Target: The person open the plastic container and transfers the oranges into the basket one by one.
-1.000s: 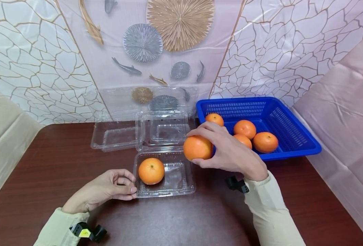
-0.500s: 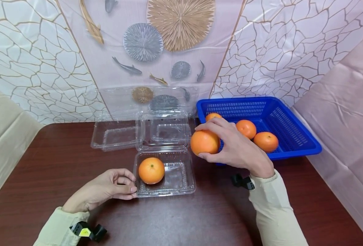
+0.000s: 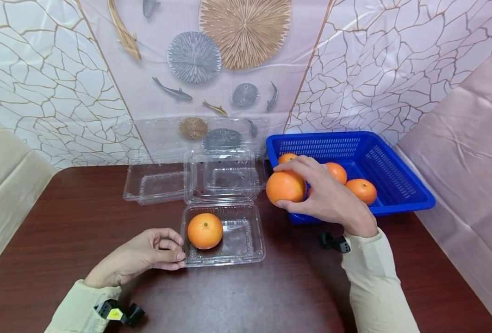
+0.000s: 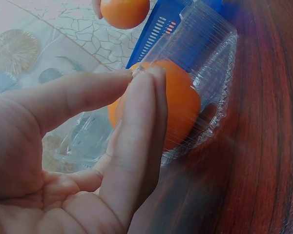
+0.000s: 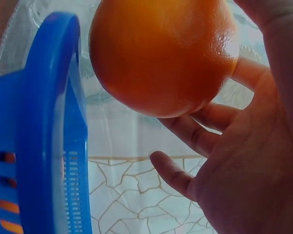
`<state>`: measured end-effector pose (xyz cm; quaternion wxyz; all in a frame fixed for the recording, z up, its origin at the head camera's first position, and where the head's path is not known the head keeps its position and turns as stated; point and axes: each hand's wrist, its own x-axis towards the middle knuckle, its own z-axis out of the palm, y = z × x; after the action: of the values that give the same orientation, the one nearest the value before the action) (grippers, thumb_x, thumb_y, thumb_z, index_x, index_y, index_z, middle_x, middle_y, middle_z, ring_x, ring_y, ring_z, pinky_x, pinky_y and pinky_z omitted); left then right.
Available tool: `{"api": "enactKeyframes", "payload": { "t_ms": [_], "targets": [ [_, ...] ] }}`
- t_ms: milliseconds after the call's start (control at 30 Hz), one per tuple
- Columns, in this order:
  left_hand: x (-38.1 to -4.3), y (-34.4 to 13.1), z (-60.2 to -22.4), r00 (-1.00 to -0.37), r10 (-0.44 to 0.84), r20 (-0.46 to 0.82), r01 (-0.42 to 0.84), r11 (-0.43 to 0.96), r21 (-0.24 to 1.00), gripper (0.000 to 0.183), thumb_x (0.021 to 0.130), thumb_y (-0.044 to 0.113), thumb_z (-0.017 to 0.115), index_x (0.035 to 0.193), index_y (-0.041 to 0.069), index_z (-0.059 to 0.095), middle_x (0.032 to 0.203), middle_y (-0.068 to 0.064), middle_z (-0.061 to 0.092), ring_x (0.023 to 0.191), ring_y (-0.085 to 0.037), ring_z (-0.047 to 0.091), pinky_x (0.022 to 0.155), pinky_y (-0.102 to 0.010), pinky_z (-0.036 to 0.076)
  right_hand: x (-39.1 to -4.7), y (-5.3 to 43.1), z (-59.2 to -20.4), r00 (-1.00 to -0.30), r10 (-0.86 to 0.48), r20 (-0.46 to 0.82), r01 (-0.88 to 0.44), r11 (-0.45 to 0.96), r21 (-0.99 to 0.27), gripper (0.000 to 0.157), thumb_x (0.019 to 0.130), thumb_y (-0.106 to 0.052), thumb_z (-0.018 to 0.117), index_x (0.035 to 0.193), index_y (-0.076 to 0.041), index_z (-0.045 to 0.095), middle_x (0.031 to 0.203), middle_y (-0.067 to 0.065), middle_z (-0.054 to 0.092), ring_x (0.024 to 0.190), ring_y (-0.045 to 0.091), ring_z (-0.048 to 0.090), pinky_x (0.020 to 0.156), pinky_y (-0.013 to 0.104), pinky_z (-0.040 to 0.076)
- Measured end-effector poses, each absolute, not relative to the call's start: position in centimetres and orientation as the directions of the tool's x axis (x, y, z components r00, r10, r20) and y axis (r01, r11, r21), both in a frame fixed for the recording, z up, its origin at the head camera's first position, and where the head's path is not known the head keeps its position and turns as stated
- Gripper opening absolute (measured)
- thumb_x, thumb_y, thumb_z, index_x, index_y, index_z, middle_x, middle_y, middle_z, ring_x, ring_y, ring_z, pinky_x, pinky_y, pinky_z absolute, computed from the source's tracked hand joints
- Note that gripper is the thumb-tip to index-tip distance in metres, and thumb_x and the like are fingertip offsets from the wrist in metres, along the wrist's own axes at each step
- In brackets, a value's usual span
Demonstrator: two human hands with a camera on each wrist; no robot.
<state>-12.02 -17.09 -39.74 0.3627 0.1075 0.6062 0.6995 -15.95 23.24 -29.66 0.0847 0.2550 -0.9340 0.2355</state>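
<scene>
My right hand (image 3: 326,194) grips an orange (image 3: 286,187) between thumb and fingers, at the near left corner of the blue basket (image 3: 404,208). In the right wrist view the held orange (image 5: 161,53) appears beside the basket's rim (image 5: 49,97). With thumb and fingertips my left hand (image 3: 146,254) pinches the left edge of a clear plastic clamshell box (image 3: 246,256), whose lid stands open at the back. Inside its left half sits another orange (image 3: 205,231), stem end up. The left wrist view shows the pinching fingers (image 4: 136,126) in front of that orange.
Several oranges lie in the basket, one (image 3: 361,191) at its front and one (image 3: 335,172) partly hidden by my right hand. Behind the box stand more clear plastic containers (image 3: 154,182). A patterned sheet (image 3: 354,69) hangs behind the brown table (image 3: 83,208).
My right hand, holding the orange, has moved right and slightly back, away from the clamshell box toward the basket. My left hand and the box stay where they were.
</scene>
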Motion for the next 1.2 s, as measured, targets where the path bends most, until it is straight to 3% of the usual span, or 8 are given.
{"api": "enactKeyframes", "payload": {
  "t_ms": [133,367,733,1200],
  "targets": [
    [-12.0,-17.1,-39.8,-0.715,0.637,-0.289,-0.376,-0.002,0.927,0.022,0.094,0.000,0.070,0.109,0.000,0.054,0.090,-0.002,0.073,0.087,-0.015,0.075,0.088,-0.035,0.064,-16.2,23.7,-29.8,-0.858,-0.426,0.287,-0.512,0.757,-0.406,0.060,0.081,-0.042,0.085,0.135,-0.031,0.061,0.134,-0.002,0.058,0.109,0.016,0.054,0.082,0.039,0.052],
    [-12.0,-17.1,-39.9,-0.716,0.635,-0.290,-0.377,-0.002,0.926,0.022,0.094,0.000,0.070,0.109,0.000,0.054,0.090,-0.002,0.073,0.087,-0.015,0.075,0.088,-0.036,0.064,-16.6,24.6,-30.0,-0.852,-0.414,0.321,-0.517,0.762,-0.389,0.060,0.080,-0.040,0.087,0.133,-0.027,0.062,0.114,-0.003,0.061,0.099,0.013,0.054,0.081,0.035,0.047],
    [-12.1,-17.1,-39.8,-0.717,0.633,-0.293,-0.379,0.000,0.926,0.021,0.094,0.000,0.069,0.109,0.000,0.054,0.090,-0.002,0.072,0.087,-0.017,0.075,0.088,-0.036,0.064,-16.9,25.4,-29.8,-0.898,-0.347,0.270,-0.433,0.800,-0.415,0.061,0.080,-0.042,0.086,0.134,-0.027,0.062,0.124,-0.002,0.062,0.114,0.018,0.054,0.087,0.040,0.033],
    [-12.0,-17.1,-39.9,-0.712,0.640,-0.288,-0.380,-0.006,0.925,0.022,0.094,0.000,0.069,0.110,0.000,0.054,0.090,-0.002,0.072,0.088,-0.017,0.075,0.088,-0.036,0.064,-17.0,26.3,-30.1,-0.935,-0.301,0.190,-0.354,0.841,-0.408,0.056,0.083,-0.039,0.083,0.132,-0.025,0.062,0.131,0.002,0.063,0.119,0.023,0.052,0.088,0.048,0.040]
  ]
}}
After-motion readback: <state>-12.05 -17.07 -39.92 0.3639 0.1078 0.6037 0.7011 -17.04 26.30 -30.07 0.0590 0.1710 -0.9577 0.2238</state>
